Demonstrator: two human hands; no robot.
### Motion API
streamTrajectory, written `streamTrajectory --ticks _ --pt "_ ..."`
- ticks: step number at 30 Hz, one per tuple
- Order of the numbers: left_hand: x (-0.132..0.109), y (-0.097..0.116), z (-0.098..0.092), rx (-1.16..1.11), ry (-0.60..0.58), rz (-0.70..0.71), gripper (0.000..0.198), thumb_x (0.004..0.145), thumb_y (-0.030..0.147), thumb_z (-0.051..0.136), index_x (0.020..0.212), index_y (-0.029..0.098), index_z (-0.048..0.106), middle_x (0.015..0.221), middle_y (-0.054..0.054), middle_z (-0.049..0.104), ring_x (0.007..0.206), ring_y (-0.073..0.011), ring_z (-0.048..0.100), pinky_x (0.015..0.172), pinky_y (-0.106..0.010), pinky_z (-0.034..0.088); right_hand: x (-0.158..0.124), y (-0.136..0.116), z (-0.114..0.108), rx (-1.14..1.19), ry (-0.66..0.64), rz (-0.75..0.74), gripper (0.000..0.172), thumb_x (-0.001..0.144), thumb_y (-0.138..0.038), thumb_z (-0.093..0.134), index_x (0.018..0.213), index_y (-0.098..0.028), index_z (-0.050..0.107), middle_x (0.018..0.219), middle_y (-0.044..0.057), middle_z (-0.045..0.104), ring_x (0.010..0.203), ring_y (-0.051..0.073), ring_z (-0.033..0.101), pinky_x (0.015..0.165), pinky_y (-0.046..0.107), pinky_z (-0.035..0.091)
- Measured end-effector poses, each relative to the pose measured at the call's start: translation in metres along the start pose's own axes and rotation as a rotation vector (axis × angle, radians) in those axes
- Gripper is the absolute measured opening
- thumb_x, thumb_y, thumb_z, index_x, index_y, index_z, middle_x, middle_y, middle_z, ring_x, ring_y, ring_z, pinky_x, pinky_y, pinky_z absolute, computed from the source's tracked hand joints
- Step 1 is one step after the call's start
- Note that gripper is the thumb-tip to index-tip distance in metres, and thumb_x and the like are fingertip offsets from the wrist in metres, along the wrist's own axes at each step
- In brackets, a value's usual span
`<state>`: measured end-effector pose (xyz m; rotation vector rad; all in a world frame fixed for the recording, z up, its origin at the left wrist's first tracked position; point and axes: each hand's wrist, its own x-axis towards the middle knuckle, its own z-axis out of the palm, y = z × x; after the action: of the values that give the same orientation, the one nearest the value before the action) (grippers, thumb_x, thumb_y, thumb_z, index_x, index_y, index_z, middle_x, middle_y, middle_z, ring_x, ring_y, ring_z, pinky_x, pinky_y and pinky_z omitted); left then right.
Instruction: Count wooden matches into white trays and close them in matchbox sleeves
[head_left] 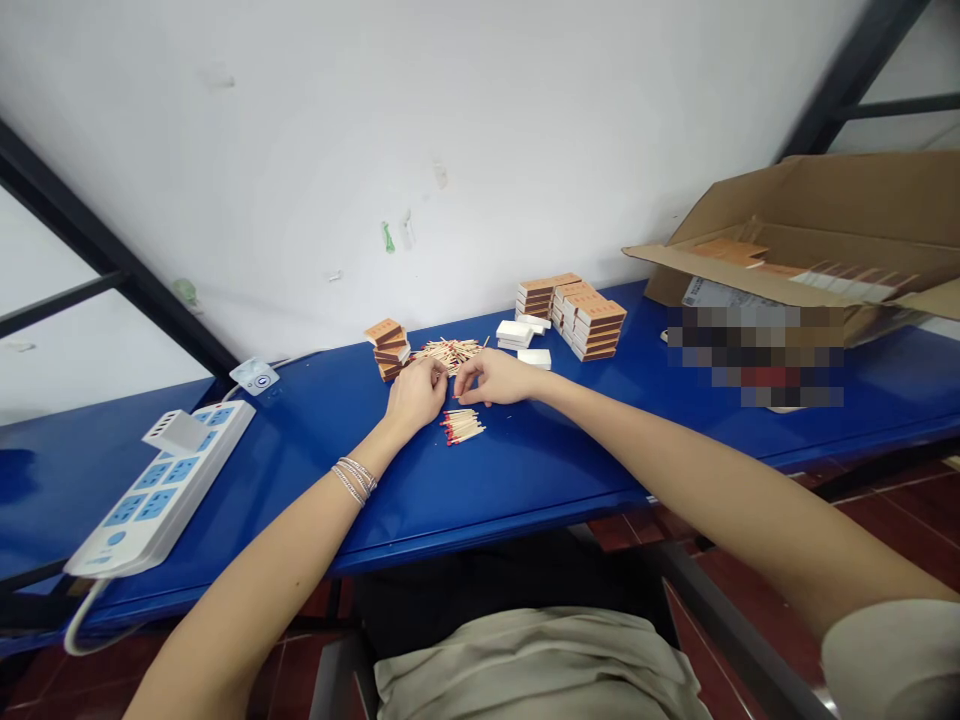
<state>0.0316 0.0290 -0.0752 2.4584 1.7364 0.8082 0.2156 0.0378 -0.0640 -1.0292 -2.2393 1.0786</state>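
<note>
One bundle of matches [463, 426] just beside right hand [491, 378]

A long glossy blue table [525, 470] carried everything. Near the front edge at its left end lay a white power strip with blue sockets [161, 490], and a small white plug [255, 377] sat by the back edge. Along the back edge at mid-length stood a short stack of orange-brown matchboxes [390, 348], a loose heap of wooden matchsticks [450, 351], white cardboard trays [517, 333] and a larger block of stacked matchboxes [585, 318]. A neat bundle of red-tipped matchsticks [463, 426] lay towards the middle. An open brown cardboard box [825, 250] took the right end.
</note>
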Motion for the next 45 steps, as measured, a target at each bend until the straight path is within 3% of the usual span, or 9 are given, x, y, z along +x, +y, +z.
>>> streamTrajectory --ticks 8,15,18,21,28,32,35,41,45 --pt "-0.002 -0.002 -0.008 -0.069 0.079 -0.011 0.012 0.086 0.024 0.054 0.088 0.017 0.064 0.072 -0.003 0.062 0.066 -0.0170 0.058 0.067 -0.029 0.044 0.001 -0.007 0.013 -0.141 0.129 -0.146 0.013 0.073 -0.017 0.067 0.080 -0.016 0.078 0.076 0.001 0.075 0.065 0.011 0.062 0.061 0.021 0.043" --pt "-0.008 0.003 -0.021 -0.143 0.215 -0.031 0.015 0.085 0.030 0.056 0.086 0.018 0.064 0.067 0.001 0.059 0.062 -0.0139 0.056 0.067 -0.026 0.044 0.001 -0.007 0.014 0.088 0.287 0.022 0.026 0.083 -0.030 0.064 0.102 -0.017 0.076 0.085 0.004 0.076 0.042 0.006 0.051 0.043 0.021 0.040" --pt "-0.011 0.008 -0.021 -0.189 0.195 0.013 0.017 0.085 0.033 0.058 0.084 0.018 0.064 0.064 0.001 0.058 0.059 -0.0125 0.054 0.063 -0.025 0.043 0.001 -0.010 0.013 0.250 0.366 0.055 0.030 0.085 -0.034 0.063 0.108 -0.017 0.074 0.090 0.007 0.075 0.037 0.006 0.050 0.033 0.021 0.032" --pt "-0.012 0.010 -0.018 -0.210 0.189 0.089 0.016 0.086 0.033 0.058 0.083 0.018 0.064 0.065 0.001 0.058 0.058 -0.0119 0.054 0.062 -0.024 0.043 0.001 -0.011 0.012 0.307 0.402 0.031 0.028 0.086 -0.038 0.063 0.095 -0.014 0.074 0.076 0.005 0.073 0.037 0.005 0.050 0.032 0.019 0.029" --pt "-0.010 0.003 -0.018 -0.047 0.078 0.156 0.014 0.085 0.028 0.059 0.092 0.018 0.066 0.075 -0.001 0.064 0.069 -0.0160 0.060 0.067 -0.027 0.044 0.001 -0.009 0.006 0.136 0.477 0.003 0.012 0.084 -0.026 0.063 0.080 -0.014 0.063 0.075 0.005 0.073 0.042 0.008 0.059 0.041 0.018 0.041" --pt "-0.008 0.001 -0.022 0.138 0.001 0.091 0.014 0.087 0.028 0.056 0.092 0.020 0.066 0.085 -0.004 0.066 0.078 -0.0202 0.062 0.065 -0.029 0.043 -0.001 -0.010 0.003 0.030 0.413 -0.027 0.006 0.084 -0.020 0.060 0.087 -0.016 0.062 0.072 0.002 0.073 0.043 0.009 0.060 0.046 0.019 0.042" --pt "-0.007 -0.002 -0.023 0.218 -0.053 0.065 0.015 0.088 0.028 0.054 0.096 0.021 0.065 0.094 -0.006 0.066 0.084 -0.0218 0.063 0.065 -0.030 0.044 -0.003 -0.011 0.003 -0.104 0.298 -0.043 0.013 0.080 -0.017 0.062 0.092 -0.016 0.066 0.066 0.000 0.071 0.045 0.010 0.060 0.049 0.020 0.042" --pt "-0.004 -0.008 -0.020 0.231 -0.107 0.071 0.015 0.089 0.024 0.051 0.092 0.021 0.064 0.095 -0.006 0.066 0.088 -0.0223 0.063 0.066 -0.030 0.043 -0.006 -0.016 0.004 -0.321 0.054 -0.106 0.016 0.074 -0.015 0.065 0.084 -0.016 0.077 0.063 0.000 0.069 0.055 0.010 0.058 0.059 0.021 0.041" --pt "-0.003 -0.010 -0.019 0.228 -0.112 0.063 0.014 0.090 0.025 0.050 0.090 0.021 0.063 0.094 -0.006 0.066 0.086 -0.0218 0.063 0.064 -0.030 0.042 -0.006 -0.015 0.003 -0.326 0.019 -0.090 0.017 0.073 -0.014 0.065 0.084 -0.015 0.078 0.064 -0.001 0.069 0.056 0.010 0.057 0.060 0.021 0.041"
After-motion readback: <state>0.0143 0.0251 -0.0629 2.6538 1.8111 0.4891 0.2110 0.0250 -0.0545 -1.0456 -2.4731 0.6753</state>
